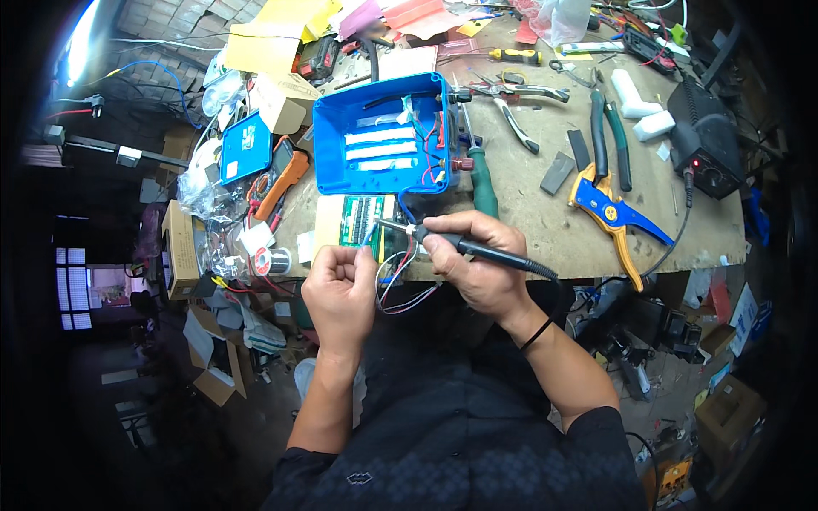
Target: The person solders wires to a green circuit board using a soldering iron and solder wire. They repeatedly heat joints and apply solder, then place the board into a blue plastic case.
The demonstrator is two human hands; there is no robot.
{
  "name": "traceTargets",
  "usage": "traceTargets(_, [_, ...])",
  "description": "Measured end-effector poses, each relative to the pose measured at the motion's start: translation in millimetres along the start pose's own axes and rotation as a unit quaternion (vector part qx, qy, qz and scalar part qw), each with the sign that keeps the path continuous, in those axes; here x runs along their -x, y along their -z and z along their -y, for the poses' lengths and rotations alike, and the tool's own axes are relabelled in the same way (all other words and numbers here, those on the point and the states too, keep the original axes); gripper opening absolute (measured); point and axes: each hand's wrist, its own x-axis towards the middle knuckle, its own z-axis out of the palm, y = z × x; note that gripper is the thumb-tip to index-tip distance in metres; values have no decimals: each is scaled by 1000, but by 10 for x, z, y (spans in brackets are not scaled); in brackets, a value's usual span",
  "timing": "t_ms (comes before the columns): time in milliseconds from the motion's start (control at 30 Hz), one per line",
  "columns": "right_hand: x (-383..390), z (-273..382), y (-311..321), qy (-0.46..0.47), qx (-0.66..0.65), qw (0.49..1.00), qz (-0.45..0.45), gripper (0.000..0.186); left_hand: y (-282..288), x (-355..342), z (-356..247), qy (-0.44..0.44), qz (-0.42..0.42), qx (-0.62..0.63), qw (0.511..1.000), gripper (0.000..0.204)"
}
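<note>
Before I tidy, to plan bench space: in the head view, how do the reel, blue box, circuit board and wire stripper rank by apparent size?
1. Blue box
2. Wire stripper
3. Circuit board, partly hidden
4. Reel

A bench [537, 223] bears pliers [600, 128] and a blue box [375, 189].
</note>
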Motion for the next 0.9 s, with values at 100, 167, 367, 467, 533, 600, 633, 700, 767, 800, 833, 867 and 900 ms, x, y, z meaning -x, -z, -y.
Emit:
traceTargets(100, [20,-57,4,17,20,1000,-5,25,-2,15,-6,11,-9,7,1000,16])
traceTargets(167, [20,-79,10,41,33,999,-13,24,-21,16,8,12,-11,20,1000,16])
traceTargets(367, [-1,-136,18,125,94,987,-36,22,-36,37,27,2,-11,34,999,17])
traceTargets(467, [-14,-148,15,124,96,987,-32,22,-47,30,11,-3,-9,34,999,16])
traceTargets(533, [-20,-137,16,125,99,987,-24,22,-49,26,-2,-4,-7,33,999,16])
traceTargets(600, [-41,-126,7,128,93,987,-15,22,-46,25,-10,-3,-5,34,999,16])
traceTargets(633, [-51,-119,6,129,90,988,-11,22,-45,26,-11,-3,-5,30,1000,16])
traceTargets(700, [-58,-99,33,97,79,992,4,21,-44,30,-14,-4,-7,23,1000,16])
traceTargets(767, [-64,-68,39,49,68,996,11,21,-58,35,4,-16,-7,28,999,14])
traceTargets(800, [-73,-39,35,18,60,998,12,21,-60,35,13,-22,-7,30,999,13])
traceTargets(833, [-85,-7,36,-13,54,998,11,21,-61,29,10,-18,-6,33,999,14])
traceTargets(867, [-97,16,37,-28,46,998,13,21,-60,24,2,-14,-5,37,999,15])
traceTargets(900, [-108,38,38,-44,38,998,16,21,-58,23,-6,-10,-5,40,999,16])
